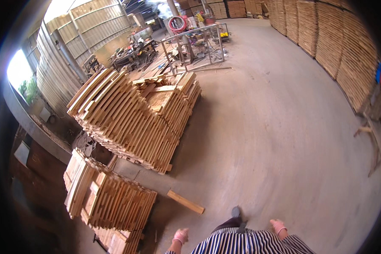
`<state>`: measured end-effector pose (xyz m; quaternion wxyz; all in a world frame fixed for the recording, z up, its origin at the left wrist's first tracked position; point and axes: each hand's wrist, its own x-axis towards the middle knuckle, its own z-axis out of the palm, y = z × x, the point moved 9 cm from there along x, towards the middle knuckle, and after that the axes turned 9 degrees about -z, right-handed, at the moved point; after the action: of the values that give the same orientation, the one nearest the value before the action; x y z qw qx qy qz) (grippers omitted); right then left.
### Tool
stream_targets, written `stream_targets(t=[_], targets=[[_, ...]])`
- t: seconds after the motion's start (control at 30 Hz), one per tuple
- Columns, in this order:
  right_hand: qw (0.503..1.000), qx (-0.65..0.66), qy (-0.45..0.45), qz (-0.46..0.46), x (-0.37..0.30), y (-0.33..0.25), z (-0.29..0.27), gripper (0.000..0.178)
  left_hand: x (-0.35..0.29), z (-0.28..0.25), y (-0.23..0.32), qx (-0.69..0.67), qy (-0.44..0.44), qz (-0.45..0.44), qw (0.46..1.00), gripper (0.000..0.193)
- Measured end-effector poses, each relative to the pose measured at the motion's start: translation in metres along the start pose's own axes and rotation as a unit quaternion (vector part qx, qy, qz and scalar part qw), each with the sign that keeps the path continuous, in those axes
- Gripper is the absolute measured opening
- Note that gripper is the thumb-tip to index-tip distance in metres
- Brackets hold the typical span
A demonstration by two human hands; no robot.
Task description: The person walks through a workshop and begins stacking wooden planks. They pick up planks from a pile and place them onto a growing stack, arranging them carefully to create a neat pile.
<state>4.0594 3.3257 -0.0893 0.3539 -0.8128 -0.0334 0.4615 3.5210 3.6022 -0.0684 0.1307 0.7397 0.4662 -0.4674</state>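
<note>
My left hand (181, 235), in a pink glove, is low in the view beside my striped garment (230, 243). Its fingers are loosely bent, with nothing visible in them. On the other side, my right hand (278, 226), also gloved in pink, hangs over the floor, fingers slightly apart and holding nothing. Neither hand touches any timber. Nearest to my left hand lies a loose wooden board (185, 201) on the floor. Left of it stands a smaller stack of wooden boards (118, 203), and beyond that a larger, uneven stack (131, 122).
Tall timber stacks (326, 38) line the right side of the concrete floor (258, 139). A metal frame (194, 48) stands ahead near a cluttered workbench (139, 55). Corrugated metal walls (93, 25) rise at the left. Thin wood pieces (372, 139) lean at the right edge.
</note>
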Motion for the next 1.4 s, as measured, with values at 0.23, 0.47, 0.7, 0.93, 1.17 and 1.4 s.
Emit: stream_targets(t=[0.23, 0.47, 0.7, 0.93, 1.17, 1.4], targets=[[0.989, 0.112, -0.081, 0.054, 0.148, -0.135, 0.030, 0.053, 0.109, -0.364, -0.058, -0.510, 0.201, 0.023, 0.836, 0.051], [0.935, -0.271, -0.153, -0.169, 0.364, -0.254, 0.034, 0.033, 0.219, -0.599, -0.092, -0.605, 0.218, -0.005, 0.765, 0.063], [0.956, -0.236, -0.167, -0.051, 0.497, -0.465, 0.040, 0.038, 0.248, -0.678, -0.200, -0.615, 0.330, -0.144, 0.702, 0.057], [0.973, -0.118, 0.028, -0.195, 0.735, -0.789, -0.015, 0.053, 0.384, -0.816, -0.231, -0.747, 0.347, -0.145, 0.548, 0.048], [0.954, -0.166, -0.132, -0.213, 0.824, -0.949, 0.138, 0.053, 0.524, -0.896, -0.198, -0.682, 0.226, -0.191, 0.669, 0.057], [0.943, -0.281, -0.144, -0.104, 0.838, -1.125, 0.253, 0.065, 0.623, -0.997, -0.192, -0.748, 0.119, -0.133, 0.639, 0.059]])
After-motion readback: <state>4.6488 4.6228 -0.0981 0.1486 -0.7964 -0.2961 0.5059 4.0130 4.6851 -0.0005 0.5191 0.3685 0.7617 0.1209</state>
